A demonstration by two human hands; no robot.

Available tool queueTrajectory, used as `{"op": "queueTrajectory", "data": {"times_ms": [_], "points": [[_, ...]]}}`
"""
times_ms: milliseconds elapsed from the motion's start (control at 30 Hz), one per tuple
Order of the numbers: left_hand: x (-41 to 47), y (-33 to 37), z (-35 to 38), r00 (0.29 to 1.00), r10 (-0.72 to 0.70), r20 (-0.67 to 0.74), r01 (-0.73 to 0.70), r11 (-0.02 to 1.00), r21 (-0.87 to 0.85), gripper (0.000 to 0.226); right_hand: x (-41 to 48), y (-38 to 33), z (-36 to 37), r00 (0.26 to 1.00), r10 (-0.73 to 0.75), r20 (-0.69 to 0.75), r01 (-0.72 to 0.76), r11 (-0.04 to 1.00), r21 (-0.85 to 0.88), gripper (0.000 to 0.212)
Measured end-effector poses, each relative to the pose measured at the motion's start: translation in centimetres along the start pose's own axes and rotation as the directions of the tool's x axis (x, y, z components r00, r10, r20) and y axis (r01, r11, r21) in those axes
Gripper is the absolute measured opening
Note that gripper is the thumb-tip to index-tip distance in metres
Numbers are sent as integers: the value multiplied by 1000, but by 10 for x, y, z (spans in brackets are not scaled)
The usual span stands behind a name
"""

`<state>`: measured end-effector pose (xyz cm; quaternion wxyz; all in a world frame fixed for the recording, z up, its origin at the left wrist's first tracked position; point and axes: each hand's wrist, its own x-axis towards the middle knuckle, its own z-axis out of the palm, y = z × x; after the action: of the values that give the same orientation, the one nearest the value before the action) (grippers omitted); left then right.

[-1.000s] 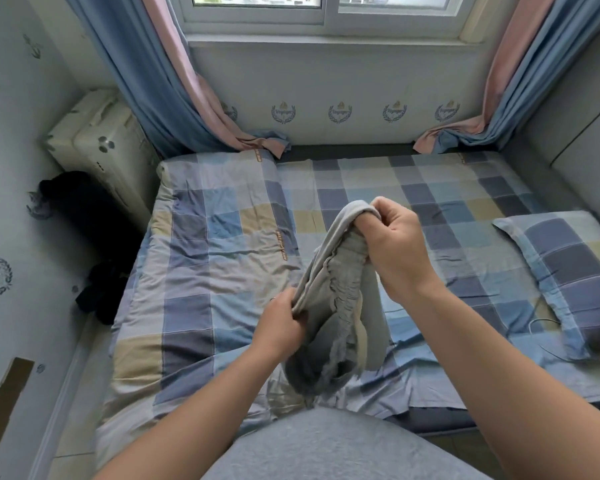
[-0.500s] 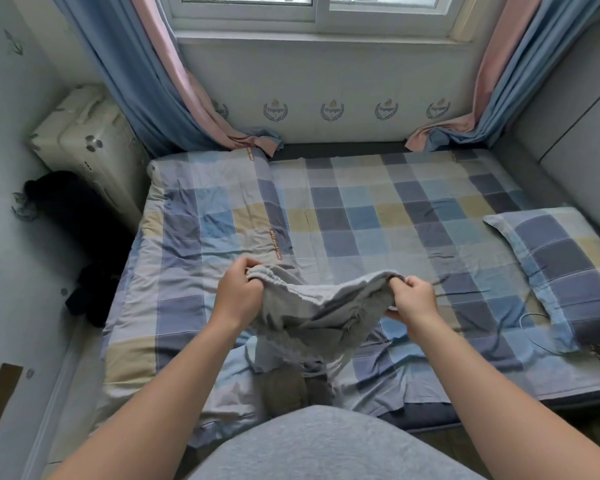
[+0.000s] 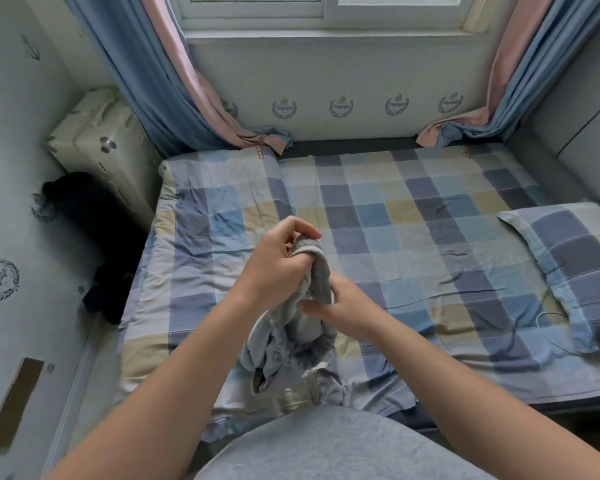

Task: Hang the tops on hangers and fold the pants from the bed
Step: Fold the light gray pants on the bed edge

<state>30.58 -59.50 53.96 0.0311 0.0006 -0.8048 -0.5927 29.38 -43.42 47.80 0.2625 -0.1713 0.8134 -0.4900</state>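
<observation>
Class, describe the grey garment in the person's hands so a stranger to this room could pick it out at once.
Start at the checked bed under the window. Above its near edge, the left hand and right hand grip a bunched grey garment. Unlike the beige garment lying below it, it is grey and hangs from the hands.

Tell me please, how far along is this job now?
Done: nothing finished is in view, no folded pants, no hanger. In hand: the left hand and right hand grip bunched grey pants above the bed. Left: fold these, then handle the beige garment lying at the bed's near edge.
</observation>
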Motion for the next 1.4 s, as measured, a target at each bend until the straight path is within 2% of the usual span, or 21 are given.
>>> {"op": "queueTrajectory", "data": {"times_ms": [33,133,233,300,367,500,667,767,867,900,967,1000,1033,1100,1200,1300,1400], "points": [[2,4,-4,999,32,-2,-32,999,10,32,6,-1,3,997,-26,-69,23,999,-38,21],[7,5,-21,996,84,-23,-82,993,85,34,19,7,4,969,-40,-243,8,991,-131,18],[12,-8,-44,990,107,-91,-70,937,341,38,24,24,-9,945,-23,-327,-63,966,-250,29],[13,-25,-58,987,89,-132,-12,868,496,42,25,36,-23,929,8,-370,-124,948,-292,26],[12,-46,-68,988,28,-154,67,814,577,41,25,46,-35,916,24,-401,-161,936,-312,20],[5,-90,-74,974,-135,-180,220,729,648,35,23,65,-51,905,59,-421,-232,898,-373,25],[-6,-132,-87,893,-371,-255,446,652,613,29,8,98,-73,824,210,-527,-459,792,-403,31],[-18,-148,-104,813,-485,-323,576,585,571,25,-5,118,-94,724,345,-597,-586,765,-269,29],[-25,-161,-125,703,-574,-419,709,530,465,12,-17,134,-113,665,423,-615,-609,785,-118,28],[-27,-165,-129,645,-632,-430,764,546,343,7,-18,137,-116,669,425,-610,-583,809,-76,29],[-32,-165,-127,501,-791,-353,840,542,-23,6,-19,137,-116,686,425,-591,-529,848,-5,37],[-34,-163,-124,450,-847,-282,838,510,-193,10,-18,135,-114,693,426,-582,-509,861,24,40],[-35,-161,-122,437,-874,-214,822,484,-299,15,-17,133,-112,703,429,-567,-490,870,51,41],[-33,-160,-119,458,-881,-118,786,463,-409,20,-14,130,-108,727,444,-523,-457,882,114,39],[-31,-160,-120,509,-859,-63,790,495,-362,13,-10,129,-112,732,476,-487,-458,873,166,37],[-31,-160,-127,595,-804,-2,791,586,-172,20,-11,130,-124,706,512,-489,-502,849,164,34],[-31,-158,-139,657,-754,-26,734,631,250,28,-18,131,-136,668,508,-544,-576,815,53,30]]}}
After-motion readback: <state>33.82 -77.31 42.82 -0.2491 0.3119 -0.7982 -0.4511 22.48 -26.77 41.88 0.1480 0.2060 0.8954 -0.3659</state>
